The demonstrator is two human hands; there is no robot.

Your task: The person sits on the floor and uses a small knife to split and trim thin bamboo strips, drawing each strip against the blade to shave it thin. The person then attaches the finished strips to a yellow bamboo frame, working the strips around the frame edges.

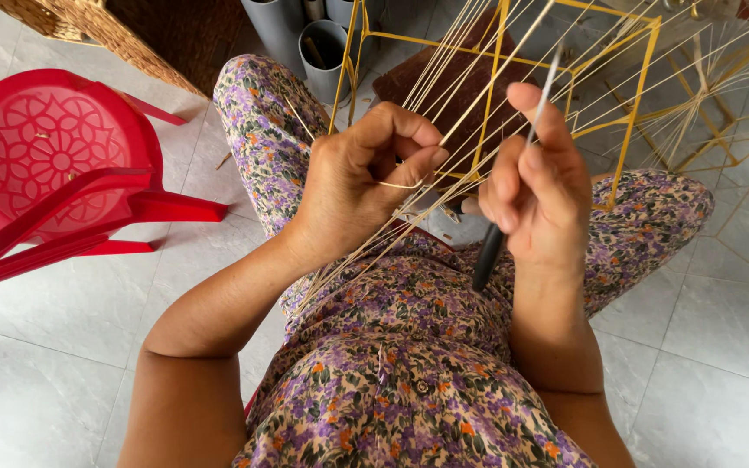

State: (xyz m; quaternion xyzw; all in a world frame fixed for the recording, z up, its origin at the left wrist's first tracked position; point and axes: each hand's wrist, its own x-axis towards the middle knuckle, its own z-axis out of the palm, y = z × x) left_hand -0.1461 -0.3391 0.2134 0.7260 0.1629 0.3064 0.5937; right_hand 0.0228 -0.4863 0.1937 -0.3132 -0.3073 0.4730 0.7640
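My left hand pinches a bundle of thin pale cane strands that run up and away across a yellow wire frame. One strand loops between its thumb and forefinger. My right hand grips a slim tool with a black handle and a thin metal shaft, held upright beside the strands. Both hands sit above my lap, which is covered by floral purple cloth. The frame rests against my knees.
A red plastic chair lies tipped on the white tiled floor at left. A woven basket stands at top left. Grey tubes stand behind my knee. More yellow wire frames lie at right.
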